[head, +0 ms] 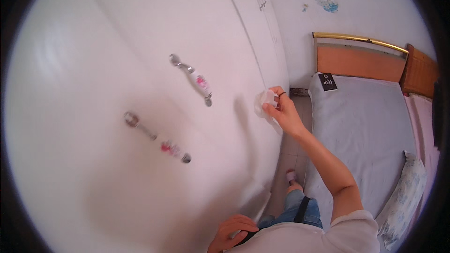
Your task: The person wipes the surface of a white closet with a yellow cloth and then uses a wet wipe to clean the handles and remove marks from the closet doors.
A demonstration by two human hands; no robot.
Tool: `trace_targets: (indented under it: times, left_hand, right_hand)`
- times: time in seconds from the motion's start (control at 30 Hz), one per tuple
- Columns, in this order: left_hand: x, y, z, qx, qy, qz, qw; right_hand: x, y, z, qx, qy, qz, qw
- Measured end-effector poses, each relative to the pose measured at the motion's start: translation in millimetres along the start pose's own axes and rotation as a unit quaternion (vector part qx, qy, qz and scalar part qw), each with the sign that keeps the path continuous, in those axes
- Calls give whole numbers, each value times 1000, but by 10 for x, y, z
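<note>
A crumpled white tissue or thin cloth (263,103) is pinched between the thumb and fingers of my right hand (283,112), which wears a dark band on one finger. That hand is at the right part of a white wardrobe front (140,24), by the seam between its doors. Two metal door handles, an upper one (201,81) and a lower one (170,148), have white grips with pink flower prints. At the bottom, my left hand (235,232) is bent near my waist beside a black strap (248,238); whether it grips the strap is unclear.
To the right stands a bed (358,119) with a grey-blue sheet and a wooden headboard (362,58). A black book (328,82) and a patterned pillow (404,196) lie on it. Between wardrobe and bed runs a narrow strip of tiled floor (290,147). Stickers (328,6) mark the wall.
</note>
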State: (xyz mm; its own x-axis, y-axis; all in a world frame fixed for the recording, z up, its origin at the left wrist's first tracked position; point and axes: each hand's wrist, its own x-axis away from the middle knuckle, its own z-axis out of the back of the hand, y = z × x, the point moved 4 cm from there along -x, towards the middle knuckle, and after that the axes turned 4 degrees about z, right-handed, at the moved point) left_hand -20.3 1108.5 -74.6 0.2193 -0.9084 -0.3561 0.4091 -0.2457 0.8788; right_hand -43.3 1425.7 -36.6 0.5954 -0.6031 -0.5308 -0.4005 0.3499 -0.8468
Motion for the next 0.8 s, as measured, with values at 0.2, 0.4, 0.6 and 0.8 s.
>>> trace_targets:
  times: [0.2,0.4,0.6,0.8]
  left_hand:
    - [-709,-530,-199,94,-28,78,992]
    - [-1943,-1096,-302,62,44,210,975]
    - [-3480,-1583,-93,-12,57,177,983]
    - [-4371,-1954,-56,-35,97,192,976]
  right_hand:
    - [-778,474,452,-40,-28,26,998]
    - [-2122,1171,1068,-60,-7,94,994]
    - [-2564,2727,1548,15,-61,-81,995]
    - [-3026,3408,1914,-49,-21,-159,986]
